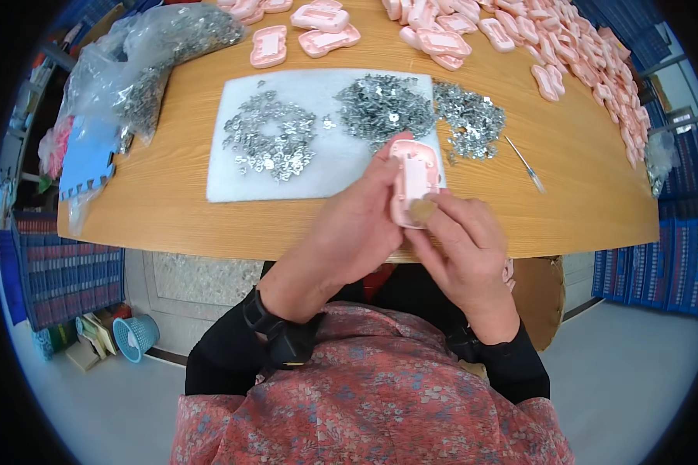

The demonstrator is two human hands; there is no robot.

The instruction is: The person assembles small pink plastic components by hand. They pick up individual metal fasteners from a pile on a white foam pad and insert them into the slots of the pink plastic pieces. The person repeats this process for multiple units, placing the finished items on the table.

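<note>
Both hands meet just above the near edge of the wooden table [171,209], a little past the centre of the view toward 3 o'clock. The left hand [347,236] comes in from 7 o'clock and wraps its fingers along the left side of a pink plastic casing [416,177], thumb tip reaching up to the casing's top edge. The grip is closed around the piece, fingers curled and pressed against it. The right hand [464,244] comes in from 5 o'clock; its thumb and forefinger are pinched together at the casing's lower end, at 6 o'clock of the piece, where a small tan-coloured bit shows between the fingertips. What that bit is cannot be told.

The casing stands nearly upright, its pale inner face toward the camera, lifted clear of the table and overlapping the near right corner of a white pad [326,167].

On the pad lie loose metal parts: a ring-shaped scatter [270,139] at 10 o'clock of the hands and a denser heap [384,105] at 12 o'clock. A thin screwdriver [525,164] lies at 2 o'clock. More pink casings [566,46] crowd the far edge.
</note>
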